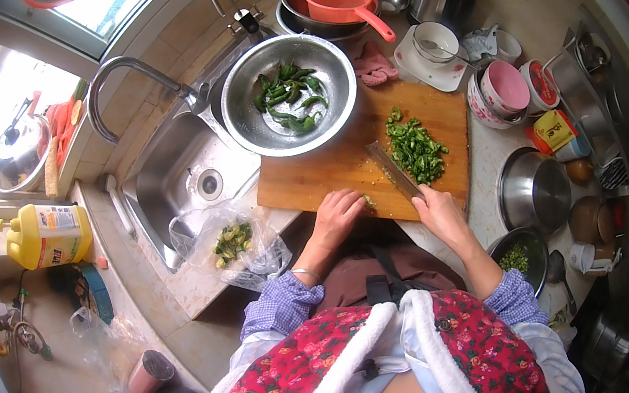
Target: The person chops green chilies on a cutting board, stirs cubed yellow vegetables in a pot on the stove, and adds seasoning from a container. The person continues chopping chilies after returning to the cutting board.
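My right hand [442, 217] grips the handle of a kitchen knife [393, 171], its blade slanting up and left across a wooden cutting board [317, 174]. Just right of the blade lies a heap of chopped green peppers [417, 147]. At the board's near edge my left hand [339, 217] rests with bent fingers against small pale pepper scraps [370, 203]; whether it holds any is hidden. Whole green chili peppers [290, 93] lie in a steel basin [335, 71] that overlaps the board's far left corner. A clear plastic bag [265, 252] left of my left hand contains pepper trimmings [233, 242].
A steel sink [165, 176] with a curved faucet [130, 65] is at left. Bowls [505, 85] and an empty-looking steel basin [533, 191] crowd the right counter, near a dark bowl of chopped greens [516, 258]. A red strainer [337, 1] sits behind the peppers.
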Tool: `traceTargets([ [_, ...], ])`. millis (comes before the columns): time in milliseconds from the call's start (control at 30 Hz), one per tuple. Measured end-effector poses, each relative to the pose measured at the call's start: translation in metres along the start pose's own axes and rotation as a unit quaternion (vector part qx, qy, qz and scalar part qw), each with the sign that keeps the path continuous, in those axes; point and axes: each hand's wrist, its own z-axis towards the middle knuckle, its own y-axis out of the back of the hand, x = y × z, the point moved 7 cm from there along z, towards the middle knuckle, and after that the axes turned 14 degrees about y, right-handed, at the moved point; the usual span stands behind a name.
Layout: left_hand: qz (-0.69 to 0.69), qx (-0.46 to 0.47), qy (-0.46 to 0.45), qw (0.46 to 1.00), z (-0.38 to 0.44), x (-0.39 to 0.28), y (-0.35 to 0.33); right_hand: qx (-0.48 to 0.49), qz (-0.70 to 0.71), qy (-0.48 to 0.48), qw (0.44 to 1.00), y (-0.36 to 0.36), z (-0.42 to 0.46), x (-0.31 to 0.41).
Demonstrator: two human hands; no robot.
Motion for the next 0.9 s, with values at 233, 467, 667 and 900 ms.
traceTargets([
  [233,0.057,-0.170,0.175,0.968,-0.041,0.050,0.086,-0.039,-0.014,-0.011,0.999,0.006,-0.006,0.004],
  [467,0.239,-0.172,0.411,0.863,-0.147,0.136,0.167,-0.029,0.059,-0.018,0.998,-0.004,-0.005,0.014],
  [667,0.204,-0.267,0.287,0.897,-0.033,0.108,0.174,0.006,0.146,-0.107,0.983,-0.007,-0.002,-0.011],
  [900,0.120,0.067,0.214,0.967,0.140,0.134,0.034,-0.038,-0.054,0.005,0.998,0.008,-0.007,0.026],
])
